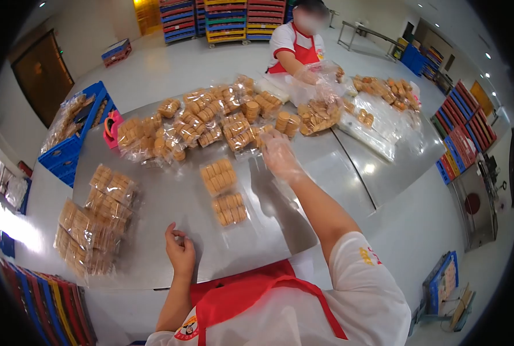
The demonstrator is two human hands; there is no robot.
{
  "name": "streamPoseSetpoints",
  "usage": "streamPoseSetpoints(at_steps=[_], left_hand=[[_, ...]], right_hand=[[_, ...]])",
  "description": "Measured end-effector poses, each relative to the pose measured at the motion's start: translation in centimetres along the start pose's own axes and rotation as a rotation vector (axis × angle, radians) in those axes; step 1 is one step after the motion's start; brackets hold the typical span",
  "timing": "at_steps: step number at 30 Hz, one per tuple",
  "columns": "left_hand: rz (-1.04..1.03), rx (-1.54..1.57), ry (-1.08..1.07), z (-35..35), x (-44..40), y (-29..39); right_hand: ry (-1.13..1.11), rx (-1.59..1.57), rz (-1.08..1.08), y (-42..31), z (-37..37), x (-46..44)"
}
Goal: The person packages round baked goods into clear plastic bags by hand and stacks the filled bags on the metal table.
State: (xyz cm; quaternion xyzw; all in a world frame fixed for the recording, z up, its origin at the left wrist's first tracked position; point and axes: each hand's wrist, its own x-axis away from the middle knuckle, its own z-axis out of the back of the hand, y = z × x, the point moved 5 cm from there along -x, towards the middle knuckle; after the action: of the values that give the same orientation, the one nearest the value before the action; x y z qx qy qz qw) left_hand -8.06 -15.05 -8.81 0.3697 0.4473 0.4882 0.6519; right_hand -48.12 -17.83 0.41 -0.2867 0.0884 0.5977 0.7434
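Note:
My right hand (281, 157), in a clear plastic glove, reaches forward to the near edge of the packet pile. Its fingers are closed on a clear packet of biscuits (260, 137), partly hidden by the hand. Low over the steel table (257, 228), my left hand (180, 251) is bare and empty, fingers loosely curled and a little apart. Two flat biscuit packets lie between my hands, an upper one (218, 176) and a lower one (229, 209). Left of them sits a stacked group of biscuit packets (95, 222).
Across the table a person in a red apron (306, 53) handles a clear bag of biscuits (319, 115). Flat plastic bags (372, 138) lie at right. A pink holder (113, 130) and a blue crate (75, 135) stand at left. Stacked trays (226, 20) are behind.

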Motion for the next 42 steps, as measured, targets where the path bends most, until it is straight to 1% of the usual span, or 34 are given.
streamPoseSetpoints(at_steps=[4, 6, 8, 12, 15, 18, 21, 24, 27, 28, 30, 33, 36, 37, 39, 40, 42], left_hand=[[0.002, -0.072, -0.027, 0.0, -0.1, 0.1], [0.035, -0.087, -0.041, -0.1, 0.0, 0.1], [0.015, -0.081, -0.028, 0.0, -0.1, 0.2], [0.017, -0.104, -0.043, 0.0, -0.2, 0.6], [0.052, -0.107, -0.043, -0.2, -0.3, 0.5], [0.047, -0.101, -0.03, -0.3, -0.3, 0.3], [0.04, -0.12, -0.036, -0.2, -0.2, 0.0], [0.059, -0.114, -0.039, -0.2, -0.2, 0.3], [0.037, -0.11, -0.034, -0.2, -0.4, 0.6], [0.024, -0.113, -0.034, -0.2, -0.3, 0.7], [0.014, -0.131, -0.034, -0.1, -0.3, 0.0], [0.006, -0.159, -0.037, -0.1, -0.3, -0.2], [0.007, -0.101, -0.035, -0.1, -0.4, -0.4], [0.015, -0.069, -0.031, -0.1, -0.2, -0.7], [0.06, 0.091, -0.042, -0.3, 0.6, -1.9], [0.075, 0.171, -0.039, -0.2, 0.6, -2.1], [0.256, 0.395, -0.186, -0.9, 1.7, 2.5]], right_hand=[[-0.104, 0.156, -0.12, 0.1, -3.0, -4.0], [-0.123, 0.089, -0.128, 0.6, -3.7, -4.2], [-0.151, 0.043, -0.147, 1.8, -3.9, -3.4], [-0.148, 0.087, -0.032, 3.2, -3.6, -1.5], [-0.182, 0.06, -0.159, 4.0, -3.2, -2.1], [-0.136, 0.106, -0.114, 3.5, -3.9, -3.7], [-0.276, 0.113, -0.199, 3.9, -6.1, -4.8], [-0.419, 0.075, -0.306, 1.6, -2.9, -4.4], [-0.441, 0.11, -0.341, 2.6, -3.2, -3.3], [-0.398, 0.05, -0.332, 2.8, -2.6, -2.8], [-0.314, -0.073, -0.32, 3.8, -1.3, -1.4], [-0.229, -0.637, -0.447, 8.4, -2.9, 0.4], [-0.224, -1.215, -0.768, 4.1, 3.0, 3.5], [-0.208, -1.568, -0.748, 3.0, 3.9, 4.8], [-0.35, -2.093, -0.565, -1.3, 5.1, 7.8], [-0.422, -2.353, -0.439, -3.9, 5.8, 9.0], [-0.451, -2.542, -0.357, -9.6, 6.4, 11.9]])
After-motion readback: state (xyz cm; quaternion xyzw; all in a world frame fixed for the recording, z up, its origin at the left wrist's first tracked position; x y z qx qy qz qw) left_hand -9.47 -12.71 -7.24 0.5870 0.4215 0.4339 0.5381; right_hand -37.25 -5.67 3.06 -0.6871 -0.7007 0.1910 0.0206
